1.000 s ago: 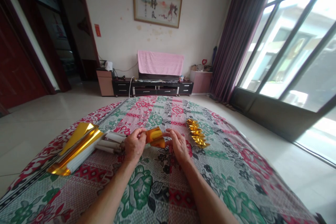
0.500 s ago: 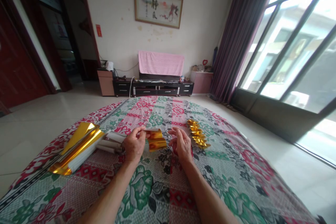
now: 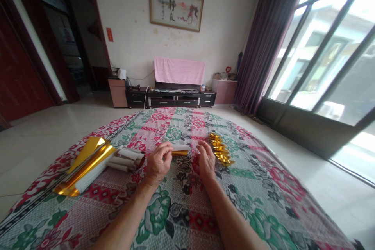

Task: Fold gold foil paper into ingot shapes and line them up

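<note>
My left hand (image 3: 158, 161) pinches the left end of a piece of gold foil paper (image 3: 179, 152) over the middle of the table. Its pale back faces up along the top, with a gold strip below. A short gap separates the paper's right end from my right hand (image 3: 207, 159), which is empty with its fingers loosely curved and apart. Just beyond that hand lies a row of folded gold foil pieces (image 3: 220, 149). Left of my left hand are several rolled pale paper tubes (image 3: 124, 160), beside larger curled gold foil sheets (image 3: 90, 166).
A flowered cloth (image 3: 181, 218) covers the round table. Past its far edge stands a low black cabinet (image 3: 181, 101), with a pink cloth (image 3: 179, 69) draped over something on it. Tall windows and a purple curtain (image 3: 268, 43) are to the right.
My left hand has shifted right with the foil paper, which has turned so that its pale side shows more. My right hand has moved slightly right.
</note>
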Demonstrator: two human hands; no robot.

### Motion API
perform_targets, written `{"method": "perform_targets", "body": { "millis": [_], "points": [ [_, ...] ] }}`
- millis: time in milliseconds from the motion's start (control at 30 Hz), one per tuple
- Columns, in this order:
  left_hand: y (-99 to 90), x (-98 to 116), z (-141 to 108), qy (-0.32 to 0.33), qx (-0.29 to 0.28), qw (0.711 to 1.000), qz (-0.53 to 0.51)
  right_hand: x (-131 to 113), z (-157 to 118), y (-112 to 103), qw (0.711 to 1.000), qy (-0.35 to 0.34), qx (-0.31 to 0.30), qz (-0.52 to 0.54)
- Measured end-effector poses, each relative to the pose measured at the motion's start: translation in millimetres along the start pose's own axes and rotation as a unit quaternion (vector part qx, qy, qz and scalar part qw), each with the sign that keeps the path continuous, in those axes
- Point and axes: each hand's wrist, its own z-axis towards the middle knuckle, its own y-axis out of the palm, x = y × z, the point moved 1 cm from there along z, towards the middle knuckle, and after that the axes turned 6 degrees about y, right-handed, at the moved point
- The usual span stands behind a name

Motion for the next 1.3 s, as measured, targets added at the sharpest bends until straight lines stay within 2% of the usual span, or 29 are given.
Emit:
{"method": "perform_targets", "body": {
  "millis": [67,200,367,433,500,633,767,867,933,1100,1300],
  "points": [
    [0.6,0,-1,0.014,-0.01,1.0,0.011,-2,-3,3,1.0,-0.001,-0.006,-0.022],
    [0.7,2,-1,0.036,-0.005,0.999,0.021,-12,-14,14,0.995,-0.023,-0.075,-0.058],
    [1.2,5,-1,0.059,-0.02,0.998,0.021,-16,-19,23,0.986,0.044,-0.155,0.051],
    [1.1,7,-1,0.074,-0.026,0.997,0.016,-15,-17,23,0.981,0.043,-0.17,0.082],
    [0.7,9,-2,0.081,-0.041,0.996,0.014,-14,-15,22,0.981,0.011,-0.178,0.077],
    [1.1,8,-5,0.07,-0.118,0.991,0.006,-14,-12,15,0.98,-0.095,-0.167,-0.042],
    [3.5,2,-10,0.048,-0.236,0.97,0.005,-12,-10,8,0.945,-0.18,-0.171,-0.213],
    [4.6,-1,-13,0.046,-0.283,0.958,0.022,-10,-10,5,0.925,-0.199,-0.174,-0.273],
    [4.6,-1,-13,0.049,-0.288,0.956,0.032,-10,-10,3,0.919,-0.204,-0.184,-0.284],
    [5.0,-3,-11,0.021,-0.264,0.964,0.029,-21,-15,-4,0.899,-0.212,-0.264,-0.279],
    [9.2,-9,-10,-0.044,-0.242,0.969,0.005,-28,-18,-9,0.899,-0.186,-0.271,-0.288]
  ]
}}
